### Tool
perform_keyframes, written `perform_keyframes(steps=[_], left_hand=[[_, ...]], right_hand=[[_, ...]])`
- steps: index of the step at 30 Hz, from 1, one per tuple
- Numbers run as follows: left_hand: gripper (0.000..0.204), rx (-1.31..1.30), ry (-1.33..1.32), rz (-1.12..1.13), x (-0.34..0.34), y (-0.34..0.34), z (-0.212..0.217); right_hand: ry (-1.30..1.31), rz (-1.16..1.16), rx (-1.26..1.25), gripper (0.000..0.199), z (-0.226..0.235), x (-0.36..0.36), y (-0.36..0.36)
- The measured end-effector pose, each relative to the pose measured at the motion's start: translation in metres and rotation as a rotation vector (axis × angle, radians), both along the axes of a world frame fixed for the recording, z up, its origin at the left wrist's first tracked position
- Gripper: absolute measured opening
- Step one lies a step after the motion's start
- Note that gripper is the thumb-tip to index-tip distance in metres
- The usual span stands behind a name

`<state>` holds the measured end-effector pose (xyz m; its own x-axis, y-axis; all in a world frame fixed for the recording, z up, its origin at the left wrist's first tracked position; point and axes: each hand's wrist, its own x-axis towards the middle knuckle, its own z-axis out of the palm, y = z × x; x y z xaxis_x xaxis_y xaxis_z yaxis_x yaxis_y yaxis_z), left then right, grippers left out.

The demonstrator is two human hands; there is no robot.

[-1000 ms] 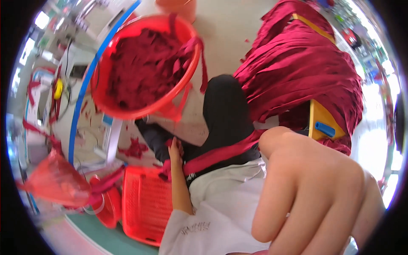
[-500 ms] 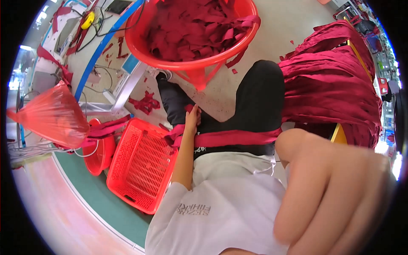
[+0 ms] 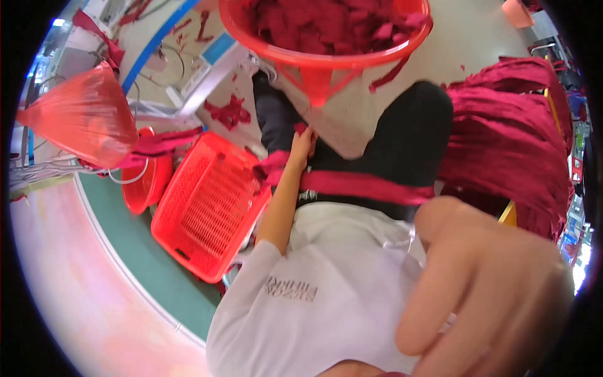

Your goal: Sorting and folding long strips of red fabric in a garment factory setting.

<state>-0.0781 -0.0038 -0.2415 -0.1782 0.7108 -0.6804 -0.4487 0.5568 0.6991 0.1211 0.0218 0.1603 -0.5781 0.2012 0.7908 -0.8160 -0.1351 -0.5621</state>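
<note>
My left hand rests at my lap, fingers closed on a small dark red fabric piece that pokes out past the fingertips. A long dark red fabric strip lies across my black trousers, passing by my left forearm; its bunched left end sits beside the basket. Very large and close to the camera, my right hand is raised at the lower right with curled fingers. Whatever it may hold is hidden. The strip's right end runs toward this hand, where the contact cannot be seen.
Ahead stands a red tub heaped with cut fabric pieces. A red slotted basket, a red bucket and a hanging red plastic bag are at left. Piled dark red strips lie at right. Scraps litter the floor.
The whole view has shifted, so the tub sits higher and farther right and the basket higher. My right hand stays close and curled; my left still pinches the fabric piece.
</note>
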Motion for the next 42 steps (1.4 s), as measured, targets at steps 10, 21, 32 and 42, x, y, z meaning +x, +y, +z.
perform_keyframes(steps=[10,21,32,42], left_hand=[[0.034,0.01,-0.075,0.011,-0.01,0.0,-0.002],[0.034,0.013,-0.045,0.077,-0.005,-0.007,-0.009],[0.034,0.026,-0.038,0.066,-0.007,-0.003,-0.004],[0.034,0.045,-0.105,0.092,-0.004,-0.002,-0.006]], right_hand=[[-0.136,-0.035,0.073,0.038,0.008,-0.094,-0.016],[0.091,0.142,-0.161,0.014,-0.007,-0.053,-0.008],[-0.199,0.181,0.026,0.023,-0.023,-0.12,-0.041],[-0.322,0.193,0.143,0.026,-0.052,-0.093,-0.022]])
